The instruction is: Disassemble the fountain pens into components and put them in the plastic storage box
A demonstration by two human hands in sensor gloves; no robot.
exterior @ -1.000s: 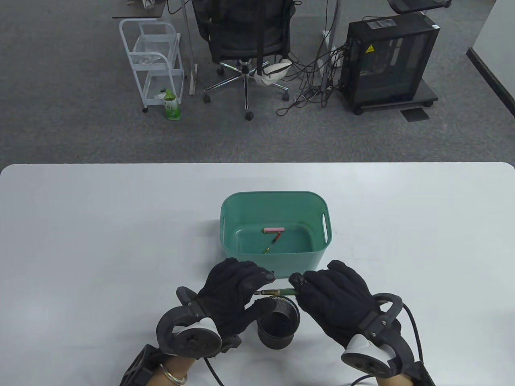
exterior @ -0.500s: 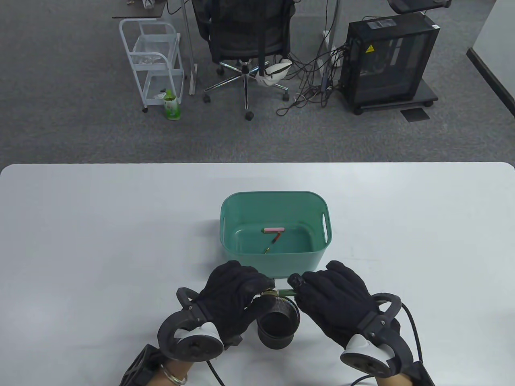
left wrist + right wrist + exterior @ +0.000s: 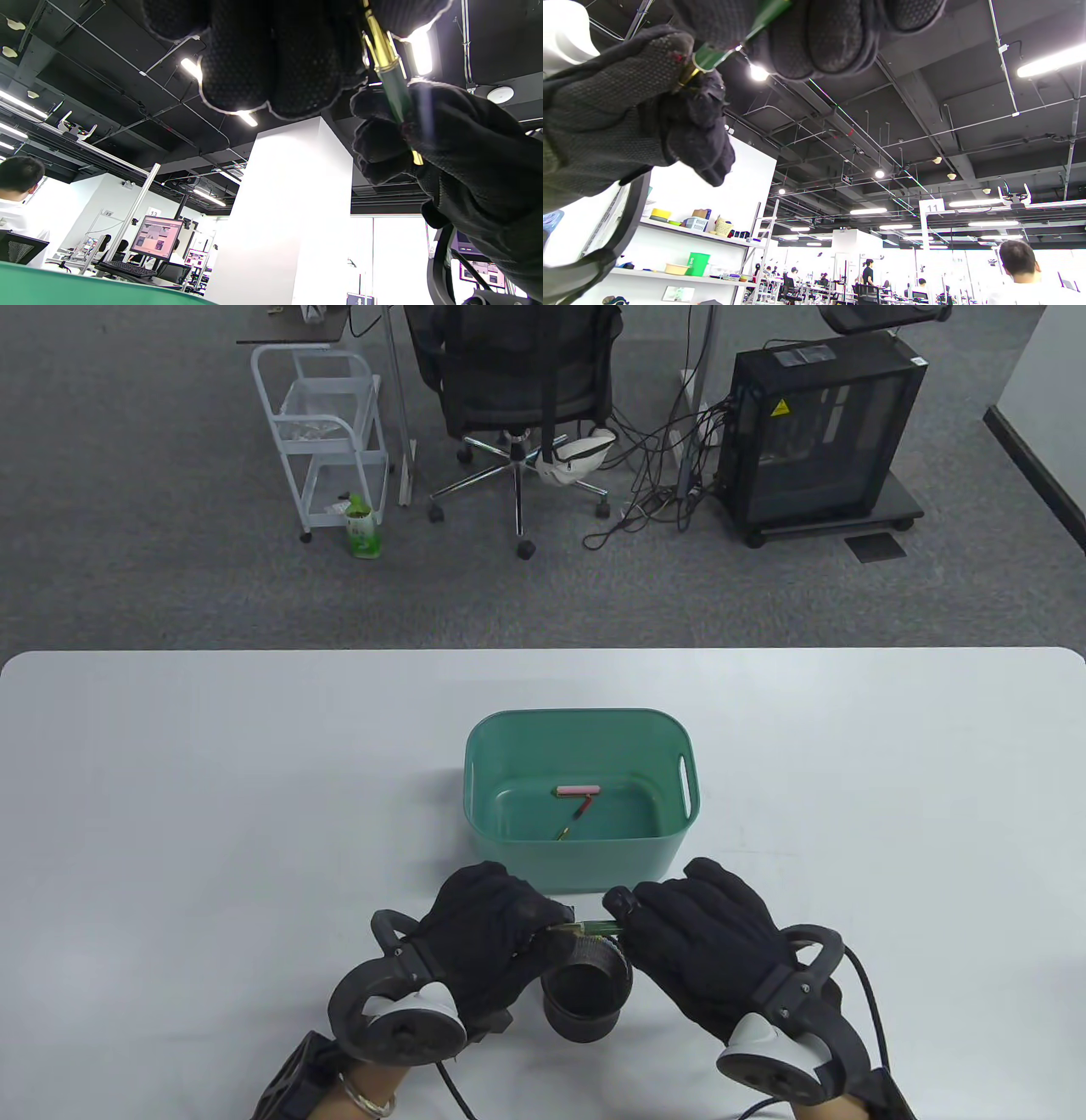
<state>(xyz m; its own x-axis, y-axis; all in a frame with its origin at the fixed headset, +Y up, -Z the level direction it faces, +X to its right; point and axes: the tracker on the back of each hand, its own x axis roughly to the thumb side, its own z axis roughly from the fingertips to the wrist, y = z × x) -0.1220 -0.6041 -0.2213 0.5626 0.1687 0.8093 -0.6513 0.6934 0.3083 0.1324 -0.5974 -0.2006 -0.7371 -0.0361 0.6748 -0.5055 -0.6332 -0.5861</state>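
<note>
The green fountain pen (image 3: 594, 930) is held level between the two hands, just above the rim of the black pen cup (image 3: 587, 991). The left hand (image 3: 488, 929) pinches its gold end and the right hand (image 3: 700, 937) curls round its green barrel. Over the last second the hands have drawn closer together — less of the pen shows between them now, only a short green-and-gold stretch. The left fingertips (image 3: 271, 63) have slid further over the gold section, which in the left wrist view sits clamped at the thumb side. I judge this to be a re-grip for unscrewing the pen, not yet a separation: the pen looks to be in one piece.

Just beyond both hands stands the teal storage box (image 3: 509, 861), with a pink part (image 3: 579, 791) and a thin nib piece (image 3: 575, 818) already lying inside. So one pen seems to be done, and this one is mid-disassembly — its parts have only a short reach forward to go.
</note>
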